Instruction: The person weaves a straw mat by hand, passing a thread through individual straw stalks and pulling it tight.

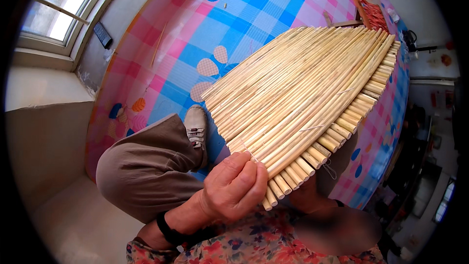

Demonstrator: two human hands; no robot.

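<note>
A mat of pale reed stalks (293, 93) lies slanted across my lap, its stalks side by side with a second layer of cut ends showing along the right edge. Closed in a pinch, my left hand (236, 184) is at the mat's near corner, with a thin pale thread (252, 157) at its fingertips. My right hand (308, 198) reaches under the near right edge; the mat hides its fingers. A loose loop of thread (330, 170) dangles from the cut ends close by.
A checked blue and pink floor covering (244, 14) with petal patterns spreads beneath me. My shoe (196, 127) rests left of the mat. A thin stick (159, 46) lies farther left. A remote control (103, 34) is by the window, and a chair with red webbing (373, 15) stands beyond the mat.
</note>
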